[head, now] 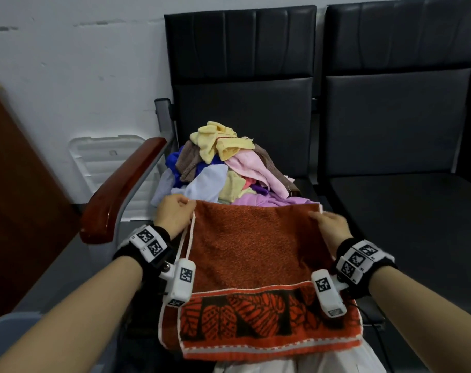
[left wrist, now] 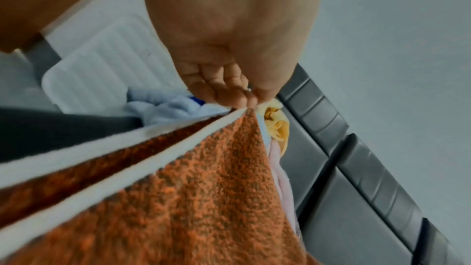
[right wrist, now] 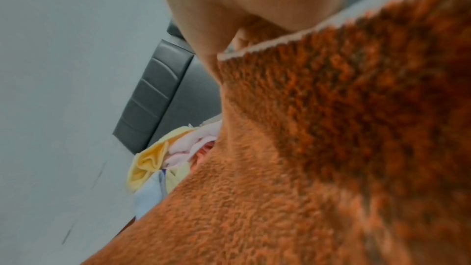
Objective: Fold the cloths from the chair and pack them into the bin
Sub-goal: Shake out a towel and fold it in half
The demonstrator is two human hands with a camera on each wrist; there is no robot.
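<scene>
- The rust-orange terry towel with a leaf-patterned border (head: 256, 254) is stretched between both hands, its pinched edge running left to right, the rest falling toward the person
- The left hand (head: 174, 215) pinches 1 far corner; the right hand (head: 331, 227) pinches the other
- The heap of mixed cloths (head: 223, 168) sits just beyond, on the black chair seat (head: 304, 185)
- No readable writing; only square coded markers on the wrist bands (head: 151, 244)

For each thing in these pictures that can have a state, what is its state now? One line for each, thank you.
Orange towel: held up by its two top corners, doubled over, hanging.
Left hand: pinches the towel's left corner.
Right hand: grips the towel's right corner.
Pile of cloths: unfolded, heaped on the chair seat.
White lid: off, leaning on the wall.
</scene>
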